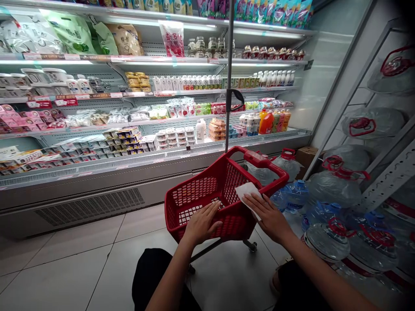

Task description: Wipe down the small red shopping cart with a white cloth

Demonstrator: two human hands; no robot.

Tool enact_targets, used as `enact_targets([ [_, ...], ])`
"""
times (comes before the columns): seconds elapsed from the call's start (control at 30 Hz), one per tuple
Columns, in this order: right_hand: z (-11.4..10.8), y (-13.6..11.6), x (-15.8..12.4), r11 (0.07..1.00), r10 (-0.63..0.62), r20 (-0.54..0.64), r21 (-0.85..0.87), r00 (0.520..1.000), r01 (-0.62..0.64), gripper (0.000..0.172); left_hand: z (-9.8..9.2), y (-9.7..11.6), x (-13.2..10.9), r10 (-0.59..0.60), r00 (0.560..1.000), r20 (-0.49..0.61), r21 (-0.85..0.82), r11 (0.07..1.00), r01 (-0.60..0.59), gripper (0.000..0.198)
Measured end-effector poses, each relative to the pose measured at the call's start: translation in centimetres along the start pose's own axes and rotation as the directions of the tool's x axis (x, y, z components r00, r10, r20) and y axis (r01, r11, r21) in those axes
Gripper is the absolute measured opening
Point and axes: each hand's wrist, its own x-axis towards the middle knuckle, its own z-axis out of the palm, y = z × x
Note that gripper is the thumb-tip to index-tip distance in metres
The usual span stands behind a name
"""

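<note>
A red plastic shopping basket (pixel 201 194) on wheels stands on the tiled floor in front of me, with a tall pull handle (pixel 229 77) rising from its far side. My left hand (pixel 202 222) rests flat on the basket's near rim, fingers stretched out. My right hand (pixel 267 216) presses a white cloth or tissue (pixel 246 190) against the basket's right side wall, fingers flat on it. The basket looks empty inside. My knees show at the bottom of the view.
A long chilled display case (pixel 129 129) with shelves of dairy, drinks and packets runs across the back. Several large water jugs (pixel 327 185) with red caps lie on the floor and on a metal rack (pixel 385 181) to the right. A cardboard box (pixel 306 155) sits behind them.
</note>
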Motion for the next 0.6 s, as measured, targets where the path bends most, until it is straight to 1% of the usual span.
enact_targets([
  [0.07,-0.2,1.9,0.0,0.999,0.027,-0.018,-0.022,0.999,-0.028,0.066,-0.1,0.1,-0.2,0.023,1.0,0.007,-0.005,1.0,-0.023,0.07],
  [0.13,-0.2,4.1,0.3,0.992,0.11,-0.052,-0.052,0.993,-0.113,0.064,0.0,-0.2,-0.9,0.008,1.0,0.004,0.008,1.0,-0.008,0.068],
  [0.2,0.1,6.0,0.7,0.976,0.197,-0.073,-0.074,0.978,-0.202,0.062,0.4,-1.1,-1.8,-0.028,1.0,-0.008,0.03,0.999,0.028,0.065],
  [0.27,0.9,7.2,1.2,0.957,0.275,-0.082,-0.078,0.958,-0.281,0.061,0.9,-2.0,-2.8,-0.069,0.997,-0.02,0.052,0.996,0.07,0.062],
  [0.33,2.0,7.5,1.7,0.938,0.335,-0.091,-0.066,0.938,-0.341,0.059,1.4,-2.8,-3.6,-0.1,0.995,-0.02,0.069,0.993,0.101,0.062],
  [0.37,2.6,7.2,1.9,0.933,0.349,-0.092,-0.057,0.932,-0.355,0.059,1.7,-2.9,-3.8,-0.108,0.994,-0.017,0.071,0.992,0.109,0.062],
  [0.43,4.0,5.5,2.3,0.94,0.335,-0.078,-0.034,0.939,-0.338,0.059,2.2,-2.8,-3.7,-0.123,0.992,-0.017,0.063,0.99,0.124,0.063],
  [0.5,5.2,2.6,2.5,0.958,0.288,-0.057,0.005,0.956,-0.288,0.06,2.8,-2.1,-3.1,-0.156,0.987,-0.041,0.047,0.986,0.158,0.063],
  [0.6,6.5,-2.4,2.7,0.968,0.238,-0.039,0.089,0.971,-0.234,0.062,3.7,-0.6,-2.0,-0.23,0.966,-0.116,0.042,0.971,0.236,0.066],
])
